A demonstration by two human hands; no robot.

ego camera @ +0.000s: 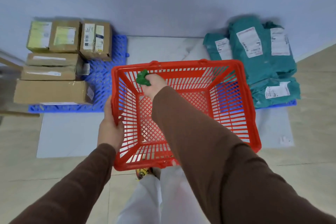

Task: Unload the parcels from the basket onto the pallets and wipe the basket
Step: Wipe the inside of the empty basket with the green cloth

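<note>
Hand [154,85], crumpled cloth [143,79], slatted basket [236,107]

**Red basket emptied, parcels on both pallets**

The red slatted basket [234,111] holds no parcels, only a crumpled green cloth [143,78] against its far-left inside corner. Cardboard boxes [52,91] cover the left blue pallet [103,76]; teal mailer bags [254,56] pile on the right pallet [293,103].

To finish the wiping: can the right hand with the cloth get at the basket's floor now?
Probably yes: the basket holds no parcels, and the right hand with the green cloth is already inside.
</note>
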